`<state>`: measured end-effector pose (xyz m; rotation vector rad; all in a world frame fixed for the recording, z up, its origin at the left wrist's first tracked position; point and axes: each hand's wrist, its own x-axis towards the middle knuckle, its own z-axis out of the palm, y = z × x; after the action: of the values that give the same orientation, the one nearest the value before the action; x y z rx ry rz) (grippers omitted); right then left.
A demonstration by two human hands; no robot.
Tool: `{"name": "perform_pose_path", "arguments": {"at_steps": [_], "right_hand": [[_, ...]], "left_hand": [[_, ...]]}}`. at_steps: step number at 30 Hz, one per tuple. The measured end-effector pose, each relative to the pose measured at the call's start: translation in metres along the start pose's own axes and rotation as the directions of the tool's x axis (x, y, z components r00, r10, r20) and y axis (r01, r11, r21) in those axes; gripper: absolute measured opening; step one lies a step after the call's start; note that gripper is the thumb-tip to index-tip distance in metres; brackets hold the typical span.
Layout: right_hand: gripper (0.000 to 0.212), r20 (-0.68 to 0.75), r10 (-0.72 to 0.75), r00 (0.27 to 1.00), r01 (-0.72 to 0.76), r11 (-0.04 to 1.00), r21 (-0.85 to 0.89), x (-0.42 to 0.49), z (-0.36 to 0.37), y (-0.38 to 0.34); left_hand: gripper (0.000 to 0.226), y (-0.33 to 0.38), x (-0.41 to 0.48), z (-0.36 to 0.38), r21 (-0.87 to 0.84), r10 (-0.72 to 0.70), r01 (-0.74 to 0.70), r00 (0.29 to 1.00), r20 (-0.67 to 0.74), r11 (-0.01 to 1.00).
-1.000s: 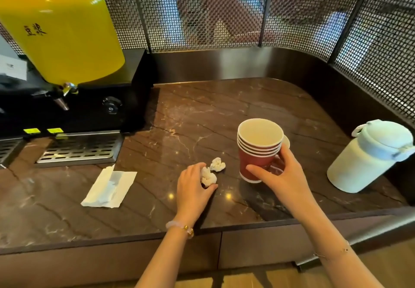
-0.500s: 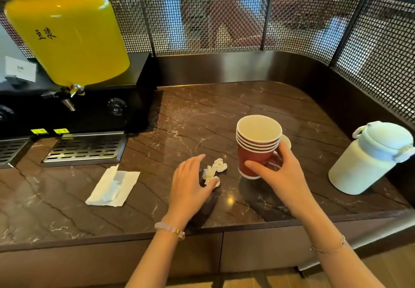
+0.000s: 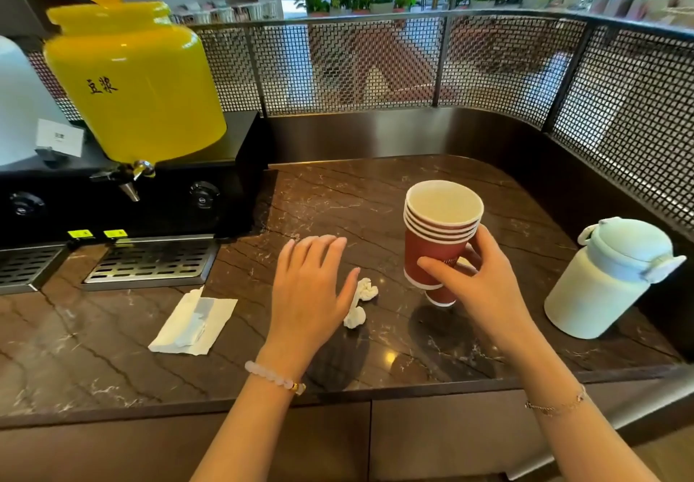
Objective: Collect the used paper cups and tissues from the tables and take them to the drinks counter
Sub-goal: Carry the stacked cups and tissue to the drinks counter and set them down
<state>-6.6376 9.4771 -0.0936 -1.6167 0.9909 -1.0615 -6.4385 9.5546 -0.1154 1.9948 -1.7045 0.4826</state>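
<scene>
Left grip has let go of the small crumpled white tissue balls & opened, fingers spread flat. They lie on the dark brown marble table, just beside its thumb. Right grip curls round the stack of red paper cups, which now looks lifted off the table. Stuff's at the drinks counter, so job's prob. nearly done; cups need setting down.

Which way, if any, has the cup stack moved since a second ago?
Yes, upward: the right hand has raised the cup stack clear of the counter, beside the unmoved white jug.
</scene>
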Motion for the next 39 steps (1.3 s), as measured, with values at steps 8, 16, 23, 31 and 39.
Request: {"name": "perform_pose_path", "arguments": {"at_steps": [8,16,23,31,39], "right_hand": [[0.076,-0.078,-0.046,0.996,0.046,0.999,-0.002,0.018,-0.023,-0.002],[0.075,-0.121,-0.061,0.991,0.063,0.998,0.009,0.044,-0.042,0.013],[0.068,-0.045,0.006,0.999,-0.005,1.000,0.023,0.058,-0.043,0.044],[0.067,0.064,0.105,0.992,-0.108,0.993,0.048,0.057,-0.038,0.073],[0.072,0.133,0.173,0.976,-0.180,0.983,0.045,0.055,-0.038,0.084]], "left_hand": [[0.042,0.018,0.014,-0.011,0.028,0.010,-0.009,0.999,-0.041,1.000],[0.044,0.039,0.024,-0.011,0.002,-0.001,0.001,1.000,-0.002,1.000],[0.044,0.050,0.026,-0.010,-0.005,-0.035,0.035,0.999,0.038,0.999],[0.045,0.056,0.024,-0.009,-0.020,-0.070,0.071,0.995,0.069,0.997],[0.042,0.058,0.018,-0.005,-0.017,-0.069,0.071,0.993,0.091,0.997]]}}
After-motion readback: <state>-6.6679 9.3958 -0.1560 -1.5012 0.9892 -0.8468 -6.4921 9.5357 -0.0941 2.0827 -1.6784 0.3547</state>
